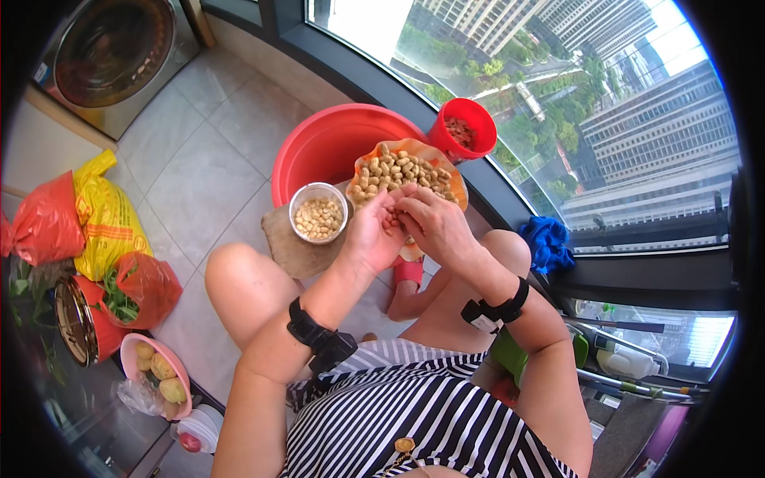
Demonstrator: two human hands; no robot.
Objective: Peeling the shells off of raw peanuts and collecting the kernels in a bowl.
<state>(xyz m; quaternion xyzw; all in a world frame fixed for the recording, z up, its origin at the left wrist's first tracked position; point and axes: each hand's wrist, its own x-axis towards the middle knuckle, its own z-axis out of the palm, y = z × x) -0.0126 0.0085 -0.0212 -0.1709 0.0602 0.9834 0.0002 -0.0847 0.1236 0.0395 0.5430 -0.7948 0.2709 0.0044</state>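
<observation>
My left hand (375, 230) is cupped palm up, with several red-skinned peanut kernels (391, 220) in it. The curled fingers of my right hand (434, 222) reach over that palm and touch the kernels or the fingers beside them. Just beyond both hands, unshelled peanuts (397, 168) lie heaped in an orange-and-white lined container (459, 182). To the left, a clear round tub (293, 220) of pale, skinless peanut kernels (318, 218) stands on a worn board or low stool (278, 242). A red cup (441, 134) holding reddish-brown bits, which look like skins or kernels, is at the window.
A large red basin (299, 143) stands behind the tub. At left on the tiled floor are tied plastic bags (110, 215), a bag of greens (149, 293) and a pink bowl (183, 382) of potatoes or similar produce. A blue cloth (545, 245) lies by the window frame at right.
</observation>
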